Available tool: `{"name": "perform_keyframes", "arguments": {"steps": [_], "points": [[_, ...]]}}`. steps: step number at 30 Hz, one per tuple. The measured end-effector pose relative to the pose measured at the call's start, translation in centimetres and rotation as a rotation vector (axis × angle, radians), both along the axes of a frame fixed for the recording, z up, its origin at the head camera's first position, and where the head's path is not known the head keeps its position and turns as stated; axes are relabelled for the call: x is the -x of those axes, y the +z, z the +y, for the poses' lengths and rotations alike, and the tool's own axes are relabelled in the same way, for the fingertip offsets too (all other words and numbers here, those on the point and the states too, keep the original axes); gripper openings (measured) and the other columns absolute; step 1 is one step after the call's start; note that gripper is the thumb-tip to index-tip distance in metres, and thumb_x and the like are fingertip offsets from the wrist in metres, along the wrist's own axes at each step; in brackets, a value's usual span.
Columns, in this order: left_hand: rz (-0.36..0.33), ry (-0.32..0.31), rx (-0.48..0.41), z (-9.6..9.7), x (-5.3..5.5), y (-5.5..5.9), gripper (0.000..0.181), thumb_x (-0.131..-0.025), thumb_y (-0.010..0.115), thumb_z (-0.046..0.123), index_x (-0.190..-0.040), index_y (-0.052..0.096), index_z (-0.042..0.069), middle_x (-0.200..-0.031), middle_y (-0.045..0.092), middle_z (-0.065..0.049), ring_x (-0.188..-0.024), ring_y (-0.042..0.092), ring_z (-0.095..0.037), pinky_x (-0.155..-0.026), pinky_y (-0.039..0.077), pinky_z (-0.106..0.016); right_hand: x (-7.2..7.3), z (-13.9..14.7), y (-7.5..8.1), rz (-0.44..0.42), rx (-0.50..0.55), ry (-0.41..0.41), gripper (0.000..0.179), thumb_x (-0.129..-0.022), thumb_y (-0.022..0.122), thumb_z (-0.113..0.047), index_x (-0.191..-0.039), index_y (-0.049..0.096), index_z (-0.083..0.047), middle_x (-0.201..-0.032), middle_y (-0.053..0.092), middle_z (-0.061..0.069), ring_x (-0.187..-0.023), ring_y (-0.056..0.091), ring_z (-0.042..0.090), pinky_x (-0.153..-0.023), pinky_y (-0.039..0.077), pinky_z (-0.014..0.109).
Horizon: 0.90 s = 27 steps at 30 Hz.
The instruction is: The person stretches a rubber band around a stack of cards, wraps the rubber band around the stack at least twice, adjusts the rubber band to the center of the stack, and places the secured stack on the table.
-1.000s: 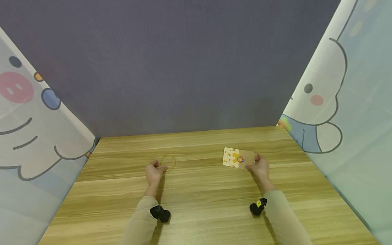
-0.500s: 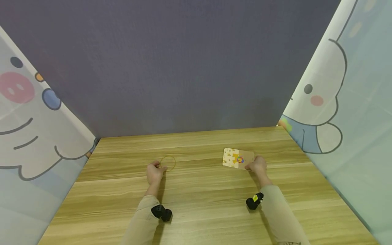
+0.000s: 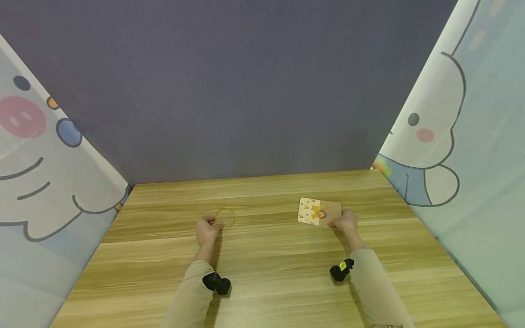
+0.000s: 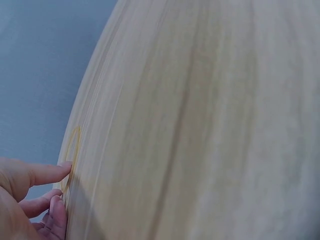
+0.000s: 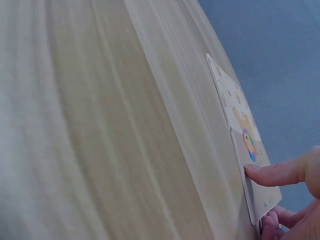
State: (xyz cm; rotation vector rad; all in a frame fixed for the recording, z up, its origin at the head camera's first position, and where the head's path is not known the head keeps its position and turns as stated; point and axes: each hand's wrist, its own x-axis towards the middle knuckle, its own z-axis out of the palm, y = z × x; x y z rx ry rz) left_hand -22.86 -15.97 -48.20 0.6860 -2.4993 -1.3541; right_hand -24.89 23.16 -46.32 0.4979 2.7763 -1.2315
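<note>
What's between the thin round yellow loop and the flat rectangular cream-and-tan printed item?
Only bare wood-grain tabletop between the loop and the printed item; the head view shows it.

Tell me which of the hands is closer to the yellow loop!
Left: the left hand touches the edge of the yellow loop. The right hand is well to its right, gripping the card.

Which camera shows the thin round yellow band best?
The head view: the thin round yellow band shows as nearly a full circle there. The left wrist view shows it slanted, as a narrow loop; the right wrist view doesn't show it.
</note>
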Motion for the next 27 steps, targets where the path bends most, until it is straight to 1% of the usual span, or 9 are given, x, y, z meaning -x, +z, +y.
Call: {"name": "perform_keyframes", "arguments": {"steps": [2,5,8,11,13,15,19,22,27], "points": [[-0.006,-0.002,0.006,0.0,0.0,0.1,0.034,-0.069,0.074,0.008,-0.098,0.062,-0.005,-0.094,0.059,-0.019,-0.085,0.054,-0.032,-0.068,0.045,-0.041,0.0,0.0,-0.1,0.009,0.010,-0.005,0.054,-0.067,0.071,0.000,-0.111,0.046,0.018,-0.103,0.050,0.033,-0.095,0.045,0.044,-0.084,0.038,0.050],[-0.007,0.004,0.022,0.1,0.0,0.0,0.033,-0.070,0.074,0.010,-0.097,0.062,-0.004,-0.093,0.059,-0.018,-0.084,0.055,-0.031,-0.064,0.045,-0.040,-0.1,-0.1,-0.3,0.037,0.069,-0.021,0.055,-0.067,0.070,0.004,-0.113,0.044,0.018,-0.103,0.050,0.033,-0.096,0.046,0.044,-0.084,0.040,0.049],[-0.005,0.034,0.047,0.2,0.1,-0.2,0.029,-0.070,0.073,0.013,-0.094,0.064,-0.001,-0.090,0.061,-0.016,-0.081,0.056,-0.030,-0.059,0.046,-0.039,-0.2,-0.2,-0.6,0.064,0.134,-0.028,0.059,-0.067,0.068,0.009,-0.117,0.038,0.019,-0.105,0.049,0.035,-0.096,0.048,0.045,-0.082,0.044,0.047],[0.006,0.070,0.072,0.4,0.2,-0.5,0.023,-0.071,0.072,0.015,-0.088,0.066,0.001,-0.085,0.062,-0.013,-0.077,0.058,-0.028,-0.055,0.046,-0.039,-0.4,-0.3,-0.7,0.071,0.173,-0.026,0.065,-0.069,0.066,0.011,-0.122,0.029,0.019,-0.109,0.044,0.037,-0.100,0.045,0.047,-0.083,0.044,0.047],[0.016,0.090,0.085,0.4,0.4,-0.6,0.019,-0.072,0.072,0.016,-0.084,0.067,0.003,-0.081,0.063,-0.011,-0.074,0.058,-0.027,-0.053,0.046,-0.039,-0.6,-0.3,-0.8,0.073,0.174,-0.025,0.069,-0.070,0.065,0.011,-0.125,0.023,0.018,-0.111,0.042,0.037,-0.102,0.043,0.048,-0.085,0.043,0.048],[0.022,0.105,0.097,0.4,0.5,-0.7,0.016,-0.072,0.070,0.016,-0.081,0.068,0.003,-0.078,0.064,-0.011,-0.072,0.059,-0.028,-0.053,0.046,-0.040,-0.7,-0.4,-0.8,0.079,0.165,-0.027,0.072,-0.070,0.065,0.010,-0.126,0.021,0.017,-0.112,0.040,0.037,-0.102,0.042,0.048,-0.086,0.042,0.049],[0.009,0.134,0.129,0.5,0.6,-0.7,0.012,-0.075,0.066,0.014,-0.078,0.069,0.003,-0.078,0.065,-0.012,-0.073,0.060,-0.031,-0.054,0.048,-0.043,-1.1,-0.6,-0.6,0.104,0.126,-0.030,0.074,-0.070,0.067,0.008,-0.127,0.021,0.016,-0.112,0.041,0.038,-0.101,0.044,0.048,-0.084,0.042,0.050],[-0.009,0.143,0.151,0.5,0.7,-0.6,0.012,-0.077,0.064,0.013,-0.078,0.069,0.003,-0.080,0.066,-0.013,-0.075,0.060,-0.033,-0.056,0.048,-0.046,-1.3,-0.7,-0.6,0.127,0.102,-0.028,0.074,-0.069,0.068,0.007,-0.127,0.021,0.017,-0.112,0.042,0.039,-0.101,0.044,0.049,-0.084,0.042,0.051],[-0.031,0.133,0.184,0.6,0.6,-0.4,0.013,-0.080,0.061,0.013,-0.080,0.068,0.002,-0.082,0.066,-0.015,-0.077,0.060,-0.035,-0.057,0.048,-0.047,-1.6,-0.7,-0.8,0.182,0.075,-0.017,0.072,-0.070,0.068,0.007,-0.126,0.024,0.018,-0.116,0.040,0.039,-0.105,0.042,0.050,-0.087,0.039,0.054]]}}
